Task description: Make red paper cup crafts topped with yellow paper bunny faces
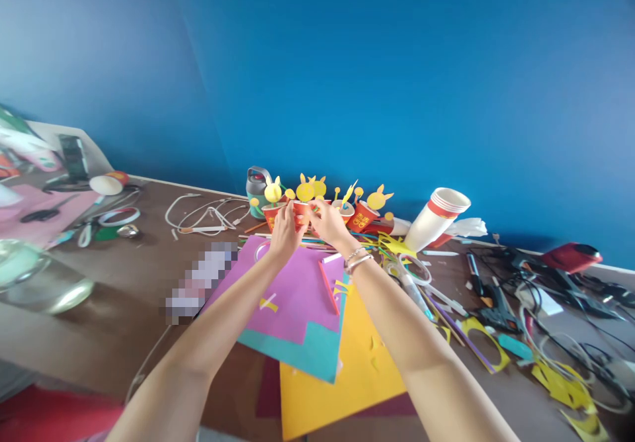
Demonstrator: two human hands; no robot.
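Observation:
Both of my arms reach forward to a row of red paper cups at the back of the table. Between my hands is one red paper cup (300,212), with a yellow paper rabbit-eared figure (305,191) rising above it. My left hand (286,233) is closed on the cup's left side. From the right, my right hand (328,222) grips the cup near its rim. Beside them stand another red cup (269,217) with a yellow rabbit shape (272,190) and a tilted red cup (362,216) with a yellow rabbit head (377,200). My fingers partly hide the held cup.
Purple paper (282,283), teal paper (317,353) and yellow paper (337,396) lie in front. A leaning stack of white paper cups (436,217) stands right, near yellow scraps, cables and a glue gun (499,306). A grey-green bottle (256,187) stands behind; a glass bowl (59,290) is left.

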